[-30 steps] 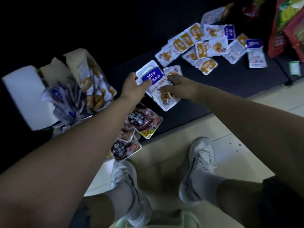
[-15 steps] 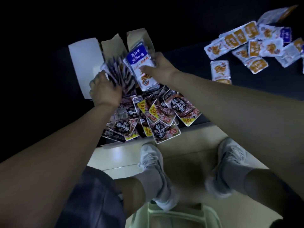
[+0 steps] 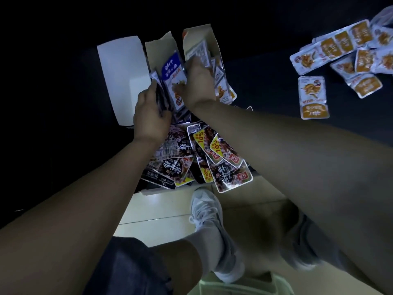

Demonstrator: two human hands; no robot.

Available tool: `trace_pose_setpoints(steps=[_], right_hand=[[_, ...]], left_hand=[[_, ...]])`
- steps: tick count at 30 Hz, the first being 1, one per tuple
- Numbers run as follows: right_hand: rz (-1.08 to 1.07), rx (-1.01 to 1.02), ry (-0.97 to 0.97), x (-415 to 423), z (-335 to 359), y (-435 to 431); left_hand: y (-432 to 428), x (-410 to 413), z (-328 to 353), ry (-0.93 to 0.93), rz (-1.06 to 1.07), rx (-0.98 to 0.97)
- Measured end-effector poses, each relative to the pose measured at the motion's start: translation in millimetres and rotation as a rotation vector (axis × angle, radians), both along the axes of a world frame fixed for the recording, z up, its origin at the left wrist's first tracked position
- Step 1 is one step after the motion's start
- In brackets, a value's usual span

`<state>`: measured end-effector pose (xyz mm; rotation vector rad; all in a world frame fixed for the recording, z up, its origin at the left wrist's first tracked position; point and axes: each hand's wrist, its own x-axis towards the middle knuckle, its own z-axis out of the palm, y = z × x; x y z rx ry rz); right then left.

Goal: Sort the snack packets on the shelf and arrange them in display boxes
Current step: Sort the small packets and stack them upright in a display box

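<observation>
The blue-topped snack packet [image 3: 173, 81] stands upright at the mouth of the middle display box [image 3: 161, 46], its blue header up and its printed face toward the person. It is partly down among the standing row of packets [image 3: 155, 76] already filed there. The right hand [image 3: 198, 86] pinches it along its right edge, thumb on the front and fingers hidden behind. The left hand [image 3: 151, 116] curls round the near end of that row and presses it leftward, so a slot opens beside it. To my eye the packet is being seated, and doing it well means holding the gap wide enough that the foil corners do not catch. The packet should then slide straight down until its header sits level with its neighbours, and only then should the row be let spring back. Just to the right a second display box [image 3: 200, 34] holds orange-labelled packets [image 3: 223, 90] that lean out over its front. A plain white box [image 3: 121, 71] lies just beside the middle box on its left. In front of the boxes, at the edge of the dark shelf [image 3: 265, 81], a heap of dark packets [image 3: 214, 158] with yellow stickers overlaps untidily, some overhanging the lip; I would judge these unsorted. Well to the right more loose orange packets [image 3: 340, 45] lie scattered flat. Below are the pale floor [image 3: 148, 213] and a light shoe [image 3: 205, 209].
</observation>
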<state>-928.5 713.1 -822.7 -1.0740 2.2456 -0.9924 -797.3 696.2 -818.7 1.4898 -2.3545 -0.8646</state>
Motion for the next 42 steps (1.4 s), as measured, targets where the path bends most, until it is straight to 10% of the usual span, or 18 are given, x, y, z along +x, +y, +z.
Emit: trace_pose_setpoints(steps=[12, 22, 27, 42], right_hand=[[-0.017, -0.181, 0.103, 4.8, -5.9, 4.4], [0.409, 0.083, 0.145, -6.9, -6.3, 2.7], [0.344, -0.108, 0.020, -24.7, -11.3, 31.9], [0.114, 0.258, 0.080, -226.1, -33.6, 202.3]], left_hand=[[0.5, 3.6, -4.0, -0.015, -0.056, -0.027], [-2.3, -1.6, 1.5, -0.077, -0.008, -0.048], [11.4, -19.9, 14.6, -0.151, 0.055, -0.342], [91.8, -186.0, -12.6, -0.125, -0.575, -0.264]])
